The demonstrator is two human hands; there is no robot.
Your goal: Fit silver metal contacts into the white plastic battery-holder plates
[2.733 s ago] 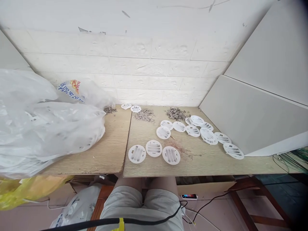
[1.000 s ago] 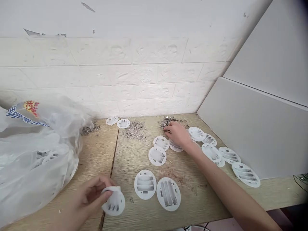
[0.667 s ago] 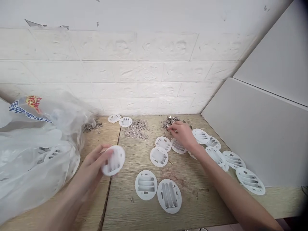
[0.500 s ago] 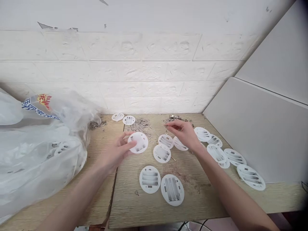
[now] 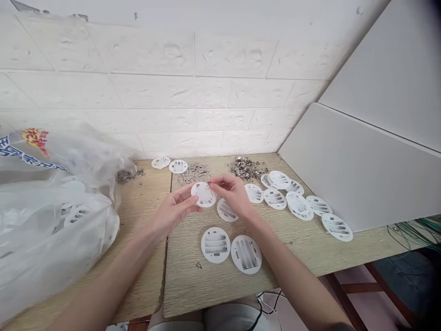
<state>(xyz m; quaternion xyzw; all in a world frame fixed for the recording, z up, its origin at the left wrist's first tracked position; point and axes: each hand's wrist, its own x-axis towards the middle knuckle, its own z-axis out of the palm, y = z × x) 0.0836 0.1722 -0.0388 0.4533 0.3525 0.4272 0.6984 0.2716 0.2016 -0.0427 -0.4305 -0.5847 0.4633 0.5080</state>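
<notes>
My left hand (image 5: 177,203) grips a round white battery holder (image 5: 203,195) by its left edge, tilted up off the table. At the upper right rim of that disc, my right hand (image 5: 231,191) pinches a small metal contact (image 5: 208,183); its exact shape is too small to make out. Under my right hand lies another white battery holder (image 5: 226,211), partly hidden. Closer to me rest two more discs with slotted battery bays, one holder (image 5: 215,245) beside the other (image 5: 246,255). A tiny metal piece (image 5: 199,265) sits below them.
Piles of small metal parts, one pile (image 5: 245,168) darker than the other (image 5: 195,173), lie near the brick-patterned wall. Several battery holders (image 5: 299,205) spread along the grey panel (image 5: 361,170). A clear plastic bag (image 5: 58,220) with discs inside fills the left. Green wires (image 5: 416,230) hang at the right.
My right hand has come from the metal pile, moving left and toward me, to the rim of the held disc. The view has shifted to the right.
</notes>
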